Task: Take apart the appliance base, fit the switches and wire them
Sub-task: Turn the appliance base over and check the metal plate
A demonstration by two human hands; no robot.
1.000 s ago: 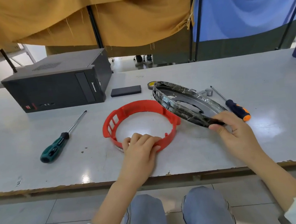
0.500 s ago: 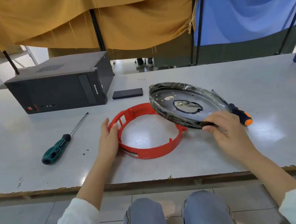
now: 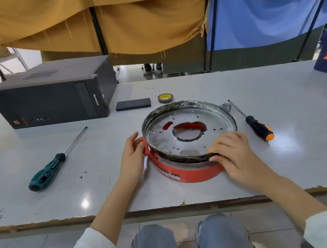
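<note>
- Head view: we grip the metal pan's [image 3: 189, 133] near rim with our right hand [image 3: 234, 155], fingers curled over it; the pan sits tilted on the red ring [image 3: 189, 173].
- Our left hand [image 3: 132, 159] rests flat, fingers straight, against the ring's left side on the table [image 3: 282, 162].

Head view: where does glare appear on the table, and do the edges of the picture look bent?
Head view: one bright glare spot on the table near its front edge, softer sheen right of the metal pan; the table's front edge bows, a wide-angle effect; both hands, left hand and right hand, look sharp.
</note>
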